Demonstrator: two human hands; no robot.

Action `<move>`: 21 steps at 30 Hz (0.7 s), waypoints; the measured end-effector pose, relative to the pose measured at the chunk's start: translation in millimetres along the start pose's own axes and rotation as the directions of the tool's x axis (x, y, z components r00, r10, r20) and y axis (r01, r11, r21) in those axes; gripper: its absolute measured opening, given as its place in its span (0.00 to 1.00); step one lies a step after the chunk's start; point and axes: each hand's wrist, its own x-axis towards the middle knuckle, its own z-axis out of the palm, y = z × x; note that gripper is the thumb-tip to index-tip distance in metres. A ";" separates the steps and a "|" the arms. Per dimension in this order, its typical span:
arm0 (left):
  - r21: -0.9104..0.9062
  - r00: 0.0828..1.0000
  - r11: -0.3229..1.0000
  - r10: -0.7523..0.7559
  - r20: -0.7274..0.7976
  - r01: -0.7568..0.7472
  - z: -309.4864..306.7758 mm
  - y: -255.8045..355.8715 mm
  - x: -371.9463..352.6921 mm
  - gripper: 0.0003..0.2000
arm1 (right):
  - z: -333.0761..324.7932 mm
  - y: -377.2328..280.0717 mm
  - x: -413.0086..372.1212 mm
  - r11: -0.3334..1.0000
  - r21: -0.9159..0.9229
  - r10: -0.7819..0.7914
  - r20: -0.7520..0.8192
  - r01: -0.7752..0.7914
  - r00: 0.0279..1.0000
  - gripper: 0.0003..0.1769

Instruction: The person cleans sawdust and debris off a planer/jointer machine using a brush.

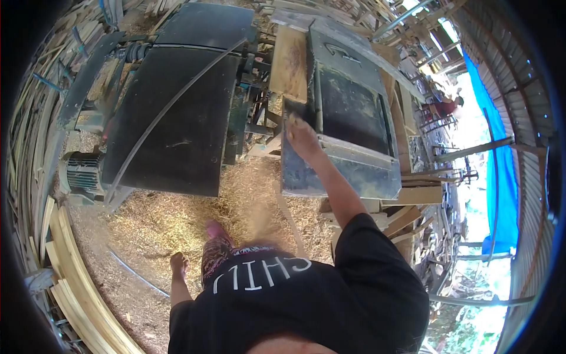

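Note:
My right hand (302, 138) reaches forward over the near left edge of a dark metal machine table (342, 171). Its fingers are curled together at that edge; whatever they hold, if anything, is too small or hidden to name. Just beyond it lies a flat wooden board (289, 62) along the machine's left side. My left hand (179, 264) hangs low at my side above the sawdust, its fingers curled into a loose fist with nothing visible in them.
A second machine with a dark flat top (171, 112) stands ahead left, a motor (82, 173) beside it. Wood shavings (159, 218) cover the floor. Long planks (82, 289) lie at left. Scrap timber (413, 221) is stacked at right; another person (445, 107) is far right.

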 end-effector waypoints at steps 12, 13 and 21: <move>0.370 0.986 0.915 -0.167 -0.019 0.163 11.0 -46.8 -20.1 0.05 | -39.7 19.1 -126.2 0.039 0.904 0.597 0.321 -0.426 0.735 0.10; 0.340 0.996 0.936 -0.094 -0.005 0.090 16.5 -44.6 -31.7 0.05 | -40.0 50.7 -146.5 0.006 0.935 0.640 0.268 -0.354 0.720 0.12; 0.366 0.997 0.931 0.026 -0.072 0.002 -15.7 -43.0 -72.2 0.07 | -148.2 343.9 -385.7 0.472 0.229 0.754 -0.605 -0.851 0.256 0.04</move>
